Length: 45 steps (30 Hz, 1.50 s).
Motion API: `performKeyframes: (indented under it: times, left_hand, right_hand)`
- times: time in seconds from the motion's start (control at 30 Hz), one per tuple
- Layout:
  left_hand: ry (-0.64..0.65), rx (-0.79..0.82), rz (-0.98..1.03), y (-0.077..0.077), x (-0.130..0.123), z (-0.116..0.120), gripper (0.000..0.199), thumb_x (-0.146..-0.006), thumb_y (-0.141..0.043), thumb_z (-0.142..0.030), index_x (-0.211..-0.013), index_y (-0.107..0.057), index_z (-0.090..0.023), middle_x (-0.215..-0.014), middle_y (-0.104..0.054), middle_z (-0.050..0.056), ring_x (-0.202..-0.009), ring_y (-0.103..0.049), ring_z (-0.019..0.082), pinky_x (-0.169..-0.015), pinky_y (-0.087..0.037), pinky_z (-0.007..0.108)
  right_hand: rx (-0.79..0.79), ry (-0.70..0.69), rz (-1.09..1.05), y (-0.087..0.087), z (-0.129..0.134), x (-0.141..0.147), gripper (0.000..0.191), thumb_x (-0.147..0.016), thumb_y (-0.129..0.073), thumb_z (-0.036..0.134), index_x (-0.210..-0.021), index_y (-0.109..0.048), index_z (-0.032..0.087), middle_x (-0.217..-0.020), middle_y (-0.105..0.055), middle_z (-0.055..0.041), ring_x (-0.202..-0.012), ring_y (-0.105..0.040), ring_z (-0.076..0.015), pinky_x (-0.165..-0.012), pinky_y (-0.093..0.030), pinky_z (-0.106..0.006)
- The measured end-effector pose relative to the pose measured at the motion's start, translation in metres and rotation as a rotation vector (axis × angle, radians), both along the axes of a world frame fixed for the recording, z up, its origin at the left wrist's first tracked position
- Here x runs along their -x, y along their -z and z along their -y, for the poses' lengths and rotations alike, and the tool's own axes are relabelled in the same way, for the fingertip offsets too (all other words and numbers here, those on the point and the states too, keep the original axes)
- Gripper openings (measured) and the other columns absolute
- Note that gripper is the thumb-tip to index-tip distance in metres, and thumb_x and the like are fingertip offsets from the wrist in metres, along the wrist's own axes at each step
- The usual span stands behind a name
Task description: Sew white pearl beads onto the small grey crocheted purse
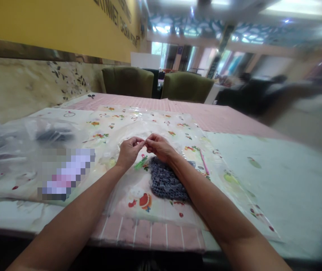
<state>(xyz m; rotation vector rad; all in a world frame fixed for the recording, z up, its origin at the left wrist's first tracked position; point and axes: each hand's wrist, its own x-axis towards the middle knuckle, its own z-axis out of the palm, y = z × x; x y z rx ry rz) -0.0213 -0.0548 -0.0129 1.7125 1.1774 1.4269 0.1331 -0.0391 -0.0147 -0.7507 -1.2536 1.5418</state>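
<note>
Over the table, my left hand (130, 151) and my right hand (158, 146) meet at the fingertips, both closed in a pinch. What they pinch is too small to make out. Partly under my right forearm lies a dark grey-blue crocheted piece (163, 180). A small bright green object (141, 162) rests between the hands and this piece; its kind is unclear. To the right, a slim pink stick (204, 162) lies on the printed cover. Small white bead-like dots show beside both hands.
A clear plastic bag (22, 146) with dark contents lies at the left, near a pixelated item (67, 173). Black scissors (91, 96) are at the far left of the table. Green chairs (187, 86) stand beyond the pink cloth (206, 113). Blurred people sit at the back right.
</note>
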Motion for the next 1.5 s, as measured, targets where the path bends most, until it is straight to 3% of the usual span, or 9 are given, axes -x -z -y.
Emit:
performKeyframes:
  times: [0.37,0.87,0.97,1.17,1.27,1.5]
  left_hand:
    - [-0.111,-0.106,-0.148,0.001,-0.005,0.006,0.017,-0.081,-0.063,-0.031,-0.075,-0.069,-0.016,-0.051,-0.045,-0.005,-0.05,-0.038,0.01,-0.055,-0.03,0.026]
    - [-0.093,-0.144,-0.106,0.005,-0.01,0.01,0.012,-0.08,-0.056,-0.023,-0.069,-0.055,-0.018,-0.052,-0.039,-0.007,-0.05,-0.037,0.01,-0.052,-0.029,0.024]
    - [-0.077,-0.114,-0.071,0.007,-0.011,0.008,0.011,-0.081,-0.056,-0.026,-0.073,-0.056,-0.019,-0.054,-0.042,-0.006,-0.051,-0.039,0.01,-0.053,-0.03,0.023]
    - [-0.112,-0.048,0.003,0.004,-0.01,0.007,0.013,-0.079,-0.059,-0.03,-0.076,-0.058,-0.018,-0.055,-0.045,-0.006,-0.052,-0.041,0.011,-0.052,-0.032,0.024]
    - [-0.065,-0.035,0.035,0.002,-0.01,0.008,0.013,-0.079,-0.059,-0.029,-0.074,-0.058,-0.018,-0.054,-0.046,-0.006,-0.05,-0.04,0.01,-0.051,-0.031,0.023]
    - [0.128,0.132,0.284,0.004,-0.012,0.005,0.022,-0.077,-0.063,-0.039,-0.08,-0.057,-0.018,-0.059,-0.054,-0.005,-0.041,-0.034,0.007,-0.042,-0.027,0.023]
  right_hand:
    - [0.036,0.044,-0.098,0.004,0.0,0.008,0.047,-0.061,-0.087,0.044,-0.07,-0.048,0.019,-0.056,-0.056,0.0067,-0.045,-0.043,-0.0054,-0.046,-0.034,-0.021]
    - [0.18,-0.064,-0.125,-0.005,0.009,0.008,0.035,-0.078,-0.077,0.03,-0.073,-0.044,0.019,-0.055,-0.049,0.0078,-0.042,-0.036,-0.0033,-0.041,-0.026,-0.016]
    - [0.154,-0.065,-0.087,-0.007,0.009,0.01,0.035,-0.081,-0.075,0.036,-0.073,-0.045,0.019,-0.055,-0.048,0.0081,-0.042,-0.037,-0.0036,-0.041,-0.029,-0.017]
    - [-0.029,0.085,0.074,-0.011,0.012,0.015,0.036,-0.083,-0.069,0.048,-0.076,-0.05,0.019,-0.056,-0.051,0.0072,-0.042,-0.042,-0.0054,-0.041,-0.037,-0.02]
    - [-0.065,0.078,0.086,-0.01,0.013,0.015,0.034,-0.082,-0.069,0.043,-0.072,-0.047,0.019,-0.055,-0.05,0.0076,-0.041,-0.04,-0.005,-0.039,-0.033,-0.019]
    - [0.076,-0.008,-0.001,-0.008,0.014,0.015,0.032,-0.085,-0.065,0.041,-0.074,-0.042,0.021,-0.054,-0.042,0.0097,-0.04,-0.034,-0.0041,-0.039,-0.027,-0.017]
